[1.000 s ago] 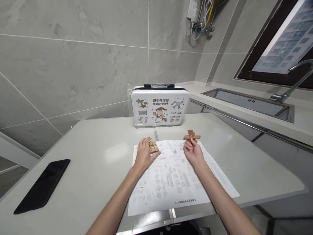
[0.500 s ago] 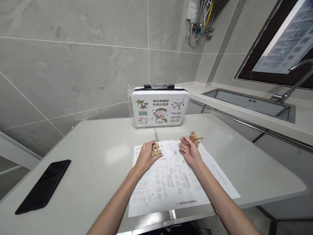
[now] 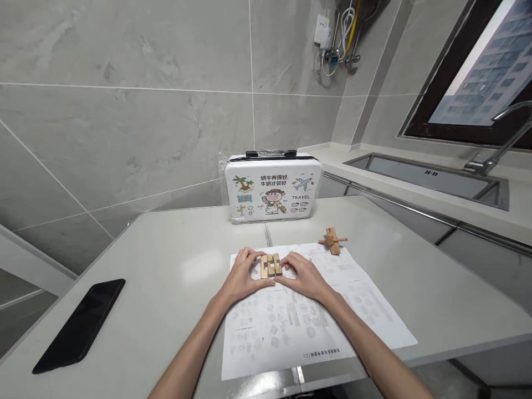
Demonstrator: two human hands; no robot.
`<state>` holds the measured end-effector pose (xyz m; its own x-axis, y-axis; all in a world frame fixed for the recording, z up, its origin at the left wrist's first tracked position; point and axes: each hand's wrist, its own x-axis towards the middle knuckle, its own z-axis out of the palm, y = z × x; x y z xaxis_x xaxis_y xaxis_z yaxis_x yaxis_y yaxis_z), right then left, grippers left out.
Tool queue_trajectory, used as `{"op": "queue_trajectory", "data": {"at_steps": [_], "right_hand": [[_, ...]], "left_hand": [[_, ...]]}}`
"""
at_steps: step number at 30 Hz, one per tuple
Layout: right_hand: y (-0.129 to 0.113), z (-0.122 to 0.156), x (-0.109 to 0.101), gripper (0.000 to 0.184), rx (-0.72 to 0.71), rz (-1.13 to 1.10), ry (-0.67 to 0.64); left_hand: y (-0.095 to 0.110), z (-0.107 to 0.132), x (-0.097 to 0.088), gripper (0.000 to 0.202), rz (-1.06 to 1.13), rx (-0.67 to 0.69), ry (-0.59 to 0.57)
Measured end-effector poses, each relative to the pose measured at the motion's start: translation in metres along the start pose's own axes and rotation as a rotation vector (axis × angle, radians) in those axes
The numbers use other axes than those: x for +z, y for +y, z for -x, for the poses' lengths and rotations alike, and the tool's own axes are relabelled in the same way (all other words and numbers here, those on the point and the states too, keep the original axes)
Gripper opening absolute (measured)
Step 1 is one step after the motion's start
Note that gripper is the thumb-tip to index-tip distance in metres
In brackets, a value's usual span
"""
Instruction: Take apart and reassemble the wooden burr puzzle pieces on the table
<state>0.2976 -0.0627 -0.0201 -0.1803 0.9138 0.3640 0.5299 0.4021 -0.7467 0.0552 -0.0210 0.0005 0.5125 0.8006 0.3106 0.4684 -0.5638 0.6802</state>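
Several small notched wooden puzzle pieces [image 3: 271, 266] stand side by side on the printed paper sheet [image 3: 286, 343]. My left hand [image 3: 242, 278] grips the left end of this row, its index finger at the far side and thumb at the near side. At the right end, my right hand [image 3: 306, 279] holds the row with thumb and curled fingers. Both thumbs nearly meet in front of the pieces. A cross-shaped wooden puzzle [image 3: 332, 241] of interlocked pieces lies past the right hand, at the sheet's far right edge.
A white cartoon-printed case [image 3: 274, 191] in clear wrap stands at the back of the pale table [image 3: 166, 310]. To the left lies a black phone [image 3: 78, 327]. A counter with a sink [image 3: 432, 172] and faucet [image 3: 494, 158] runs along the right.
My right hand has moved left from beside the cross-shaped puzzle to the row of pieces and closed on it. The notched pieces now stand in a row between both hands. The view has shifted slightly.
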Motion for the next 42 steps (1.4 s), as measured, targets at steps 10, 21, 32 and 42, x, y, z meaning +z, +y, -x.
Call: {"op": "queue_trajectory", "data": {"at_steps": [10, 21, 32, 42], "right_hand": [[0.002, -0.005, -0.002, 0.029, 0.13, -0.279, 0.11], [-0.002, -0.004, 0.001, 0.031, 0.161, -0.556, -0.033], [-0.002, -0.002, 0.004, 0.028, 0.164, -0.374, 0.016], [-0.004, 0.0, 0.008, 0.029, 0.001, -0.065, 0.021]], "left_hand": [[0.017, 0.0, 0.008, 0.069, 0.463, -0.213, 0.036], [0.024, 0.003, 0.017, 0.069, 0.56, -0.246, 0.017], [0.03, 0.004, 0.019, 0.074, 0.64, -0.288, -0.016], [0.011, -0.003, 0.02, 0.072, 0.679, -0.384, 0.297]]}}
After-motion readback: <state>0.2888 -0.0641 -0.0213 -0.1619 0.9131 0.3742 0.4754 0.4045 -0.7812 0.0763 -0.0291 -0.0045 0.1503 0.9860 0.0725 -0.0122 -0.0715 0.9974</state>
